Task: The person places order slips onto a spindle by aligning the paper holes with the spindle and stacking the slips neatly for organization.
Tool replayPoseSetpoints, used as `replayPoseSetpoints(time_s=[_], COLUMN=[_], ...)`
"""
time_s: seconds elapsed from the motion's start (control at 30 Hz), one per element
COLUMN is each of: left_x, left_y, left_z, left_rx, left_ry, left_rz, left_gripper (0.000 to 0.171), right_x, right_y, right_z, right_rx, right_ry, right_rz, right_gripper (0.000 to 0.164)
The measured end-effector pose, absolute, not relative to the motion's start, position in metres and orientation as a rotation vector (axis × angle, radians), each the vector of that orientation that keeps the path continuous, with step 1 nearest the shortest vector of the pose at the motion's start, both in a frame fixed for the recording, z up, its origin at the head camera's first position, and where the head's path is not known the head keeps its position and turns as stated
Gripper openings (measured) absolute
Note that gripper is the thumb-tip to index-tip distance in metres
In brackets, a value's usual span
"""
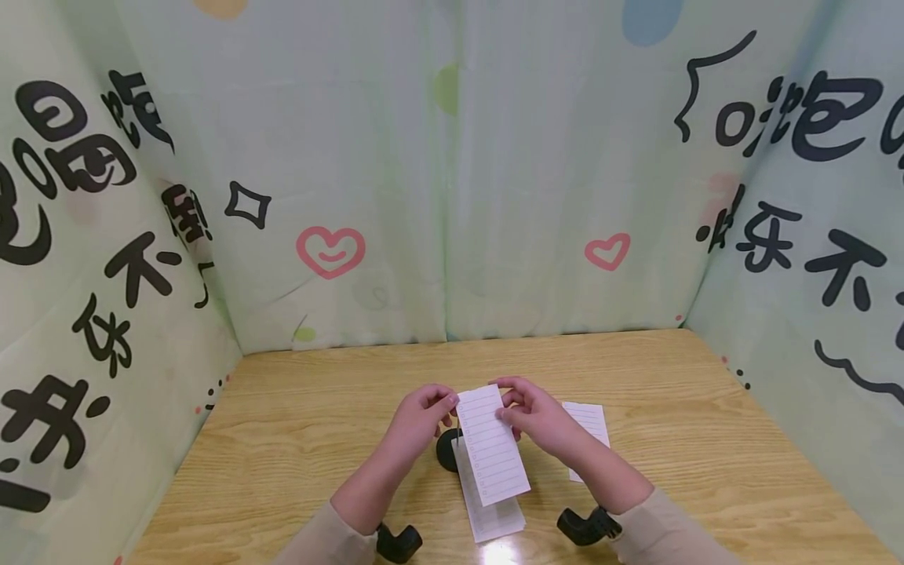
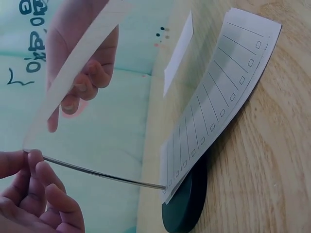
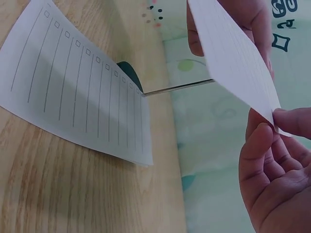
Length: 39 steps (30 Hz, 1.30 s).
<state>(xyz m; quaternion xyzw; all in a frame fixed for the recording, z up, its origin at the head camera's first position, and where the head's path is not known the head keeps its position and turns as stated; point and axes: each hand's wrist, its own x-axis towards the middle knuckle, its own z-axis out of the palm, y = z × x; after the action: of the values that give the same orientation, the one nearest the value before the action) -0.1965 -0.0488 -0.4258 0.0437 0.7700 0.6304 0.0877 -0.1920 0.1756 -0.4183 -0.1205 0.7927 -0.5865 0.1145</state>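
A lined checklist sheet (image 1: 492,447) is held up at a tilt between both hands. My left hand (image 1: 418,418) pinches its upper left corner, right at the top of a thin metal spike (image 2: 104,175). My right hand (image 1: 540,416) grips the sheet by its right edge, thumb on the printed face. The spike stands on a round black base (image 1: 446,450). Lower on the spike, against the base, more lined sheets (image 2: 214,97) are threaded by a corner and slope down to the table. Fingers hide the spike's tip.
Another lined paper (image 1: 588,421) lies on the wooden table (image 1: 318,424) to the right, partly behind the right forearm. Printed curtains (image 1: 452,235) enclose the table at the back and both sides. A black wrist mount (image 1: 586,526) sits on each wrist.
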Motion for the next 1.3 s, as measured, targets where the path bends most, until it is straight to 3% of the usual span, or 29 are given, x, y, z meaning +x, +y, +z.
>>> replayPoseSetpoints(time_s=[1.3], left_x=[-0.207], left_y=[-0.046], left_z=[-0.466], left_rx=[0.250], left_ry=[2.690], left_rz=[1.028], left_gripper=[0.012], right_x=[-0.199], right_y=[0.169], right_z=[-0.468], right_rx=[-0.517], right_ry=[2.518], right_rz=[-1.104], right_gripper=[0.042])
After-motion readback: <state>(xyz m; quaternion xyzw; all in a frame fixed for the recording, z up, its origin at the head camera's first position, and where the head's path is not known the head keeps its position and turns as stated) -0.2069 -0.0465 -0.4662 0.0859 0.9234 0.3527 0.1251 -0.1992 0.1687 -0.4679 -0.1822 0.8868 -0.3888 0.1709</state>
